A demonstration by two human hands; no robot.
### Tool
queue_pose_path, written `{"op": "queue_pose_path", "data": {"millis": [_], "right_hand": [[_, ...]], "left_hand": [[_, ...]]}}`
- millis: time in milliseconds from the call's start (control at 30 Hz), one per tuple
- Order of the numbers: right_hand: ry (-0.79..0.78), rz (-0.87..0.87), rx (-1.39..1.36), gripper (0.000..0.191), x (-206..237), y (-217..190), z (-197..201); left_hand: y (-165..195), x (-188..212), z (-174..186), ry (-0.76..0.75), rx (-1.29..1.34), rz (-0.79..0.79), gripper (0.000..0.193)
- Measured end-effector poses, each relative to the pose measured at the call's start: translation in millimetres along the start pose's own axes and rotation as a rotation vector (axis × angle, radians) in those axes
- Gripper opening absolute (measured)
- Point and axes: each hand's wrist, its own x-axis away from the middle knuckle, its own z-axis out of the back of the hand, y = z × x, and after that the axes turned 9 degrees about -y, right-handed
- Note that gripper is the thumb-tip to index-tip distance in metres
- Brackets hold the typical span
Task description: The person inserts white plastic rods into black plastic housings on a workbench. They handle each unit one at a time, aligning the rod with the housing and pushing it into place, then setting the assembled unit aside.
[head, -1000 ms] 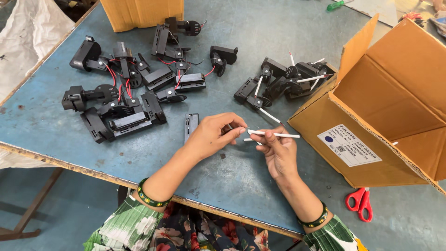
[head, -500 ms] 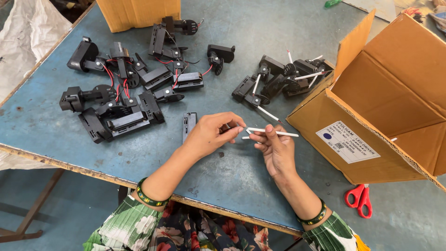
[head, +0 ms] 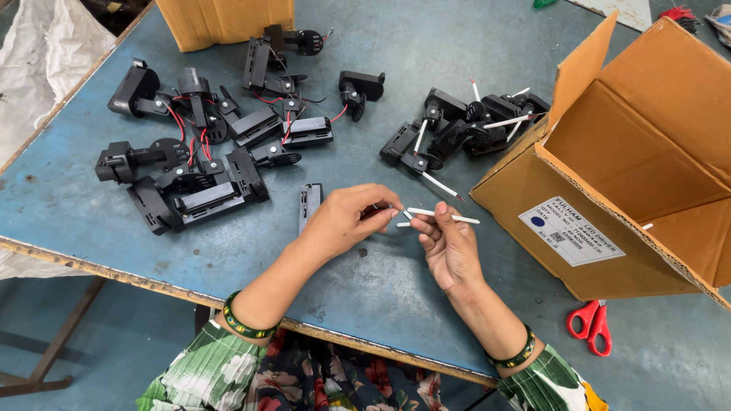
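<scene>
My left hand (head: 346, 219) and my right hand (head: 449, 245) meet over the blue table (head: 381, 289). Between the fingertips of both hands lie thin white sleeved wires (head: 442, 215), which the right hand pinches near their left end. The left hand's fingers close on a small dark part with red wire, mostly hidden. A narrow black strip piece (head: 309, 205) lies on the table just left of the left hand.
A pile of black fittings with red wires (head: 205, 144) lies at the left. Another group with white wires (head: 464, 129) sits by an open cardboard box (head: 640, 167) at the right. Red scissors (head: 590, 326) lie below the box. A second box (head: 228, 19) stands at the far edge.
Both hands stay together at the same spot; the fingers have shifted slightly on the white wires.
</scene>
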Motion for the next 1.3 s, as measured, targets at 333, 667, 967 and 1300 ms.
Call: {"op": "queue_pose_path", "data": {"millis": [333,667,967,1300], "right_hand": [[-0.019,0.093,0.072,0.024,1,-4,-2],[-0.003,0.017,0.044,0.025,2,1,-2],[-0.016,-0.010,0.019,0.025,1,2,0],[-0.086,0.166,0.163,0.021,0,-1,7]], "left_hand": [[-1,-1,-1,0.008,0.082,0.041,0.012],[-1,0,0,0.016,-0.016,0.004,0.013],[-5,0,-1,0.018,-0.127,-0.100,0.017],[-6,-13,-13,0.038,-0.134,0.012,0.013]]}}
